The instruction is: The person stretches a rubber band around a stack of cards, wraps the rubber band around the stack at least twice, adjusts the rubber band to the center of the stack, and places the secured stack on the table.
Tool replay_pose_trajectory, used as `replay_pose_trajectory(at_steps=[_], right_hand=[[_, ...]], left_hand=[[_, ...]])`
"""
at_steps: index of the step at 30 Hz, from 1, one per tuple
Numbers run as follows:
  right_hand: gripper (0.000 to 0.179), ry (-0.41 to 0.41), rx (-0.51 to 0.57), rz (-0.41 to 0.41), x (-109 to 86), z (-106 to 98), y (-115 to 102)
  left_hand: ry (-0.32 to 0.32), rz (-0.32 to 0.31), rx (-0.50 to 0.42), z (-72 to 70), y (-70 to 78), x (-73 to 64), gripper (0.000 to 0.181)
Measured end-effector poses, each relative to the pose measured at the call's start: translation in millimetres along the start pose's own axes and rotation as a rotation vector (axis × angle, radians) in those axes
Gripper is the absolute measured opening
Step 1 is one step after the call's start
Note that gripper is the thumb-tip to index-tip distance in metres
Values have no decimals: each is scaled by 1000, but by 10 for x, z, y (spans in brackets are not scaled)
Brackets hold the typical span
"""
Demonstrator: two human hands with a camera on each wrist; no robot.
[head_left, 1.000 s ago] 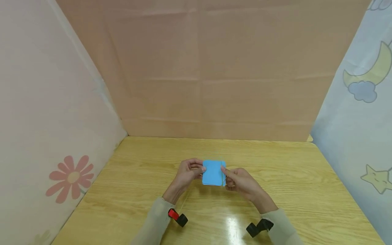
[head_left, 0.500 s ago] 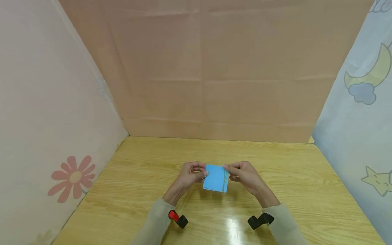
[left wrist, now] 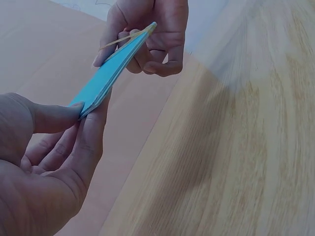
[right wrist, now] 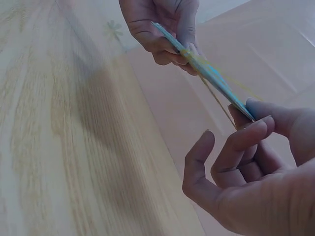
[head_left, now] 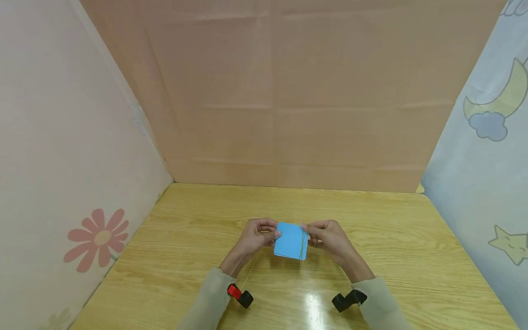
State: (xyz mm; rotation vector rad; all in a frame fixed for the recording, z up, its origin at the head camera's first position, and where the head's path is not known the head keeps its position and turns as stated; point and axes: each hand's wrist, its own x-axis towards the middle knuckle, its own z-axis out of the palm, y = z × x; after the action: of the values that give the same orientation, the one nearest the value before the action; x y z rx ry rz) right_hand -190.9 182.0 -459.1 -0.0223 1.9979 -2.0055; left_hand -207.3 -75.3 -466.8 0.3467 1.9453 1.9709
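Note:
A thin stack of square blue cards (head_left: 288, 240) with rounded corners is held up over the table, its face tilted toward the head camera. My left hand (head_left: 255, 236) pinches its left edge, thumb on the front and fingers behind. Around the right part of the stack runs a yellowish rubber band (head_left: 302, 246), two strands showing on the face. My right hand (head_left: 333, 240) pinches the upper right corner between thumb and fingertips. In the right wrist view the rubber band (right wrist: 214, 92) stands off the cards and stretches toward the right thumb and fingers.
The wood-grain table (head_left: 198, 211) lies beneath both hands. Brown paper (head_left: 272, 114) forms the back wall, with a flower-printed panel (head_left: 37, 137) left and a moon-printed panel (head_left: 474, 174) right. Camera straps (head_left: 240, 295) sit on the sleeved wrists.
The right thumb has moved from the front of the cards up to their upper right corner. The stack has dropped and turned slightly, and two band strands now show instead of one.

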Motion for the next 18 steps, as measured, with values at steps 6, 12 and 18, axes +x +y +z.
replay_pose_trajectory(at_steps=[6,12,18], right_hand=[[28,-76,1,-2,0,-18,25],[24,-170,105,-2,4,-28,59],[19,-105,197,-7,22,-94,114]], left_hand=[[17,1,40,2,-15,-3,22],[36,-9,63,12,-25,-5,21],[56,-45,67,8,-61,-36,17]])
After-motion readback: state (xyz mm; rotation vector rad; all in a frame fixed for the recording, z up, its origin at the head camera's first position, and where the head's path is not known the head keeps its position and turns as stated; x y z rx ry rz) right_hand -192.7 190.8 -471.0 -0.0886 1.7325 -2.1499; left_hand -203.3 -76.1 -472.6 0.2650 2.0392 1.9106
